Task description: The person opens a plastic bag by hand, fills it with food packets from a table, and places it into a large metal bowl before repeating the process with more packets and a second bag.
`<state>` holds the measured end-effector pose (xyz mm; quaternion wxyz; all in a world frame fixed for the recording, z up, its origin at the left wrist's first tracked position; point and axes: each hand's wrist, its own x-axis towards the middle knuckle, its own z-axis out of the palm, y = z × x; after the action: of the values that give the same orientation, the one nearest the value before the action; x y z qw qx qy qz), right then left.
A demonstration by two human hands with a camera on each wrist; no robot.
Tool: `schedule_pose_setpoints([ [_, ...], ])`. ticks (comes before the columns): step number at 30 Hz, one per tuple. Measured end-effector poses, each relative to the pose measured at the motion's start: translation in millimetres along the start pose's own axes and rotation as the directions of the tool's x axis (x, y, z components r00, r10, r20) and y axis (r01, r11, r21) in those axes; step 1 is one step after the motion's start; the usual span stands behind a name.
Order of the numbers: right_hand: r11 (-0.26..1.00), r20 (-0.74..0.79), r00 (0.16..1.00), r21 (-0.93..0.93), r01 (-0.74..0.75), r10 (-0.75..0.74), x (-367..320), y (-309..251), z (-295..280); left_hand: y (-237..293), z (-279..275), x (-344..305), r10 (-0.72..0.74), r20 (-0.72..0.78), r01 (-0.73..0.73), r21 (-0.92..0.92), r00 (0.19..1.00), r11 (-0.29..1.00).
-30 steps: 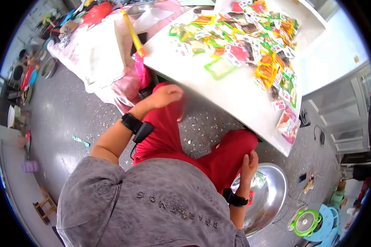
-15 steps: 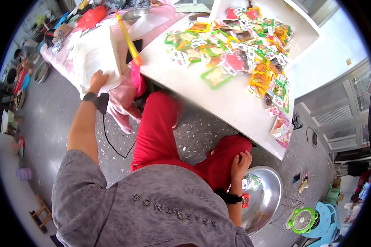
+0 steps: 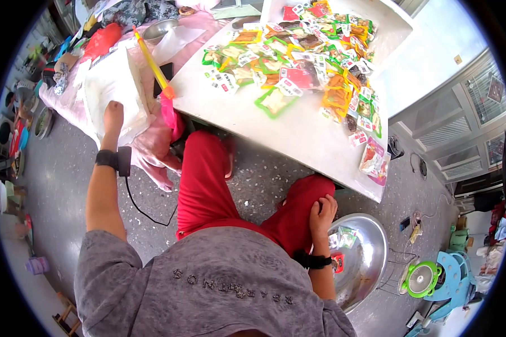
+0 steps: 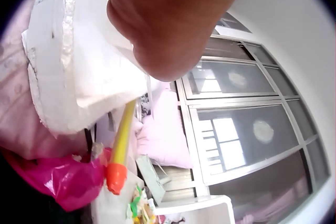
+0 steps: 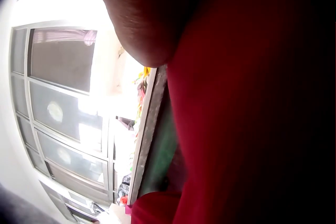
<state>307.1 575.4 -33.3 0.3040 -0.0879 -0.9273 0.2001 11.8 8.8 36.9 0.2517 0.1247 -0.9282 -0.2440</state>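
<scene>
My left hand (image 3: 113, 116) is over the near part of a white foam box (image 3: 104, 81), its fingertips hidden in the head view. In the left wrist view the heel of the hand (image 4: 173, 29) shows close above the box wall (image 4: 65, 40), and the fingers are out of sight. On the red-trousered knee (image 3: 303, 194) rests my right hand (image 3: 322, 216), fingers loosely bent and holding nothing. Many sealed food packets (image 3: 298, 73) in green, yellow and red wrappers are spread over the white table (image 3: 253, 115) in front.
A yellow tube with an orange end (image 3: 154, 64) lies beside the foam box, near a black phone (image 3: 164, 80) and a pink plastic bag (image 3: 170, 115). A large metal basin (image 3: 368, 253) holding a few packets stands on the floor by the right knee.
My left hand has moved from above the left knee out to the left, over the foam box. The right hand stays on the knee, shifting only slightly.
</scene>
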Motion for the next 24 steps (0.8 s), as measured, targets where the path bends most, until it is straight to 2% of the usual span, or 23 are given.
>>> schedule_pose_setpoints([
  [2, 1.0, 0.035, 0.999, 0.026, 0.004, -0.005, 3, 1, -3, 32, -8, -14, 0.065, 0.022, -0.056, -0.283, 0.998, 0.957],
  [3, 0.999, 0.052, 0.999, 0.038, 0.005, -0.008, 5, 2, -4, 43, -10, -18, 0.049, 0.154, 0.031, -0.477, 0.987, 0.878],
  [4, 0.994, 0.06, 0.998, 0.103, -0.02, 0.014, 7, 4, -5, 68, -21, -30, 0.117, 0.302, 0.108, -0.636, 0.946, 0.764],
  [5, 0.985, 0.068, 0.997, 0.166, -0.046, 0.035, 10, 7, -6, 97, -31, -44, 0.142, 0.46, 0.322, -0.779, 0.876, 0.537],
  [6, 0.971, 0.076, 0.995, 0.227, -0.073, 0.057, 14, 7, -6, 95, -24, -44, 0.32, 0.558, 0.458, -0.822, 0.766, 0.339],
  [7, 0.966, 0.053, 0.998, 0.252, -0.053, 0.041, 23, -1, -10, 114, -22, -55, 0.362, 0.587, 0.565, -0.806, 0.724, 0.177],
  [8, 0.945, 0.082, 0.994, 0.311, -0.097, 0.075, 29, -8, -10, 136, -24, -66, 0.448, 0.627, 0.663, -0.742, 0.637, 0.097],
  [9, 0.92, 0.109, 0.988, 0.365, -0.143, 0.111, 35, -14, -10, 169, -36, -81, 0.438, 0.666, 0.71, -0.699, 0.603, 0.084],
  [10, 0.89, 0.134, 0.98, 0.415, -0.189, 0.146, 42, -21, -9, 192, -40, -94, 0.409, 0.735, 0.815, -0.579, 0.541, -0.039],
  [11, 0.845, 0.201, 0.965, 0.475, -0.246, 0.168, 51, -32, -9, 202, -37, -104, 0.566, 0.7, 0.852, -0.523, 0.435, -0.008],
  [12, 0.792, 0.267, 0.946, 0.529, -0.305, 0.186, 60, -44, -9, 211, -30, -117, 0.67, 0.624, 0.865, -0.498, 0.403, -0.057],
  [13, 0.77, 0.312, 0.94, 0.563, -0.3, 0.138, 69, -53, -8, 224, -28, -131, 0.738, 0.585, 0.888, -0.459, 0.337, -0.042],
  [14, 0.745, 0.353, 0.932, 0.598, -0.296, 0.086, 76, -62, -5, 229, -17, -142, 0.83, 0.51, 0.949, -0.308, 0.226, -0.069],
  [15, 0.496, 0.468, 0.866, 0.718, -0.488, 0.174, 79, -75, -2, 243, -19, -154, 0.845, 0.508, 0.975, -0.211, 0.165, -0.064],
  [16, 0.19, 0.589, 0.78, 0.758, -0.624, 0.212, 81, -84, 3, 256, -22, -166, 0.858, 0.502, 0.992, -0.112, 0.106, -0.057],
  [17, -0.084, 0.722, 0.69, 0.691, -0.718, 0.039, 83, -81, 13, 258, -16, -174, 0.866, 0.497, 0.998, -0.06, 0.055, -0.029],
  [18, -0.325, 0.779, 0.602, 0.532, -0.782, -0.174, 81, -78, 21, 258, -8, -182, 0.872, 0.49, 1.0, -0.011, 0.007, -0.002],
  [20, -0.371, 0.753, 0.568, 0.449, -0.813, -0.334, 85, -102, 13, 260, 0, -195, 0.903, 0.429, 0.999, 0.035, -0.026, 0.013],
  [21, -0.386, 0.727, 0.546, 0.403, -0.83, -0.415, 87, -109, 10, 259, -1, -197, 0.858, 0.51, 0.998, 0.06, -0.06, 0.034],
  [22, -0.397, 0.728, 0.56, 0.415, -0.819, -0.395, 84, -106, 12, 257, -2, -197, 0.805, 0.585, 0.995, 0.088, -0.093, 0.051],
  [24, -0.416, 0.729, 0.585, 0.437, -0.798, -0.355, 77, -99, 15, 250, -1, -193, 0.75, 0.656, 0.996, 0.033, -0.087, 0.087],
])
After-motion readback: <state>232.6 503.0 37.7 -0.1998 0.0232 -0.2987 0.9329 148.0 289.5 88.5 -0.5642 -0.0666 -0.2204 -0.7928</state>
